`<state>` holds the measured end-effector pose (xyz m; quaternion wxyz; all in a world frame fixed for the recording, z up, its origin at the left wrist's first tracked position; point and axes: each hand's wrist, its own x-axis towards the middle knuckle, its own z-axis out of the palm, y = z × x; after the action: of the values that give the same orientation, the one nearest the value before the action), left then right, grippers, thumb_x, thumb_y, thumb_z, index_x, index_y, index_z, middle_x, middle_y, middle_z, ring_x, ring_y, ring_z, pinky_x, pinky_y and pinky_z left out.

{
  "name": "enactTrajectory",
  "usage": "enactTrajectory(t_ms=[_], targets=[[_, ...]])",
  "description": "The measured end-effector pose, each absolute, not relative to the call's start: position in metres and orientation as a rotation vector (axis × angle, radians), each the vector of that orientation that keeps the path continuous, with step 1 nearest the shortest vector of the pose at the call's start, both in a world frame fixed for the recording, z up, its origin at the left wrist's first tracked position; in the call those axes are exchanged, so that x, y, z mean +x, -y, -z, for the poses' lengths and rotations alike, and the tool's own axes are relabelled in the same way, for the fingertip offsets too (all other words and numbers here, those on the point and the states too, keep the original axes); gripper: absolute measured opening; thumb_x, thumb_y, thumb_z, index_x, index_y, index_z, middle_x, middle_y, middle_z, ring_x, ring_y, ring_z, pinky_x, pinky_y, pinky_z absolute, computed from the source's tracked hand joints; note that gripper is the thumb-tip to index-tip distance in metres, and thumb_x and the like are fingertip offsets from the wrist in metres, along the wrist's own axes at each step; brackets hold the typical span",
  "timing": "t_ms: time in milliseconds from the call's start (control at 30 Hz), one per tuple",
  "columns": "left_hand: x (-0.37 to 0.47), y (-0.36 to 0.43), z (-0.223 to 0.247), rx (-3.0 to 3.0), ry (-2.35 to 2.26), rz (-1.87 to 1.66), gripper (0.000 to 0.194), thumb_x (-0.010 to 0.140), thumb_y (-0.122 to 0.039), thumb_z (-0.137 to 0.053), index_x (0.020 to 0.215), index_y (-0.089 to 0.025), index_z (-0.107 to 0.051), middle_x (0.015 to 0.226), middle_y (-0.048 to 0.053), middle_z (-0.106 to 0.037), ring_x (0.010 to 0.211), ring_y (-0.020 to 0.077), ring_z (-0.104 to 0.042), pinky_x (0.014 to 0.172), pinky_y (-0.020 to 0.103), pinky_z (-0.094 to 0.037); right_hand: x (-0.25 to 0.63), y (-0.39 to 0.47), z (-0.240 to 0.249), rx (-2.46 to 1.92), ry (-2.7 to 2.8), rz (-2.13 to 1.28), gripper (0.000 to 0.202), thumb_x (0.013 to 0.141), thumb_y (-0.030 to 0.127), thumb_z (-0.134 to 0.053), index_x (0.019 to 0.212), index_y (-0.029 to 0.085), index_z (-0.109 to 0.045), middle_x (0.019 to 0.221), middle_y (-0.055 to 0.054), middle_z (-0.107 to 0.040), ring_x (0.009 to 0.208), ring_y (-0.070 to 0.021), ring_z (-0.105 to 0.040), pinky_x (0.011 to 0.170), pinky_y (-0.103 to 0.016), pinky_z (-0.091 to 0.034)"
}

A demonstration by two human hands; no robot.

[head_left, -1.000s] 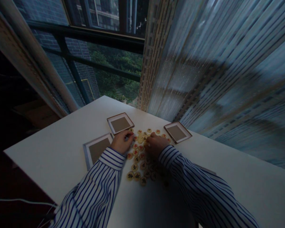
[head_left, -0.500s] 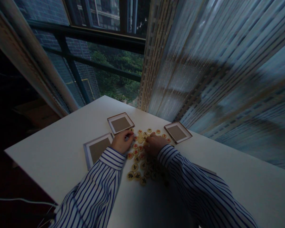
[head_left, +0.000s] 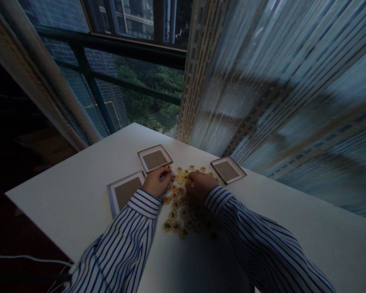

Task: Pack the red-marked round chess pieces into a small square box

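Round, pale yellow pieces (head_left: pixel 176 226) with red or black characters lie spread over the middle of the white table (head_left: pixel 79 179). My left hand (head_left: pixel 157 182) rests at the left edge of the pieces, fingers curled with thumb and fingertips close together; what is between them, if anything, is too small to tell. My right hand (head_left: pixel 200 185) is over the right part of the pieces, its fingers pinched on a yellow piece (head_left: pixel 188 183). Two blank-faced pieces (head_left: pixel 180 178) lie between my hands. My right hand and sleeve shade or cover some pieces.
Three shallow open boxes surround the pieces: one behind (head_left: pixel 169 156), one at the right back (head_left: pixel 243 174), one at the left (head_left: pixel 111 199). Another flat edge (head_left: pixel 266 218) shows beside my right sleeve. A window with railings and curtains stands behind the table.
My right hand has shifted slightly to the right, and the piece at its fingertips now shows more plainly. My left hand has stayed in place.
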<state>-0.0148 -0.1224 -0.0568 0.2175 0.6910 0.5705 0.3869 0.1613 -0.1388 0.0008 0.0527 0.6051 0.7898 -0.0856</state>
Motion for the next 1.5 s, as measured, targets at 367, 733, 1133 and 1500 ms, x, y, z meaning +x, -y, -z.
enactTrajectory(t_ms=[367, 733, 1133, 1500], targets=[[-0.014, 0.124, 0.056, 1.918, -1.551, -1.085, 0.025, 0.075, -0.033, -0.049, 0.086, -0.017, -0.066, 0.079, 0.004, -0.069, 0.071, 0.0174, -0.062, 0.067, 0.029, -0.05, 0.17, 0.137, 0.012, 1.98, -2.74, 0.818, 0.03, 0.069, 0.027, -0.055, 0.097, 0.016, -0.061, 0.089, -0.005, -0.064, 0.075, -0.0154, -0.057, 0.066, -0.027, -0.042], [-0.014, 0.123, 0.056, 1.914, -1.548, -1.089, 0.024, 0.075, -0.032, -0.05, 0.085, -0.018, -0.066, 0.081, 0.004, -0.069, 0.071, 0.0171, -0.062, 0.069, 0.029, -0.05, 0.176, 0.134, 0.005, 1.68, -2.095, 2.833, 0.033, 0.059, 0.029, -0.055, 0.087, 0.014, -0.061, 0.061, 0.001, -0.062, 0.036, -0.0038, -0.03, 0.035, -0.019, -0.016], [-0.014, 0.124, 0.056, 1.904, -1.541, -1.107, 0.024, 0.074, -0.033, -0.051, 0.085, -0.018, -0.066, 0.082, 0.005, -0.069, 0.07, 0.0171, -0.061, 0.068, 0.029, -0.049, 0.184, 0.133, 0.01, 1.744, -2.33, 2.617, 0.025, 0.057, 0.03, -0.065, 0.077, 0.018, -0.053, 0.056, 0.007, -0.054, 0.039, -0.0034, -0.035, 0.039, -0.017, -0.024], [0.002, 0.134, 0.042, 1.363, -1.177, -1.065, 0.033, 0.065, -0.04, -0.063, 0.082, -0.013, -0.067, 0.07, 0.005, -0.07, 0.056, 0.0138, -0.06, 0.055, 0.026, -0.049, 0.182, 0.146, 0.017, 1.923, -3.066, 1.126, 0.026, 0.072, 0.028, -0.06, 0.096, 0.018, -0.06, 0.053, 0.007, -0.049, 0.048, -0.0082, -0.045, 0.052, -0.02, -0.035]])
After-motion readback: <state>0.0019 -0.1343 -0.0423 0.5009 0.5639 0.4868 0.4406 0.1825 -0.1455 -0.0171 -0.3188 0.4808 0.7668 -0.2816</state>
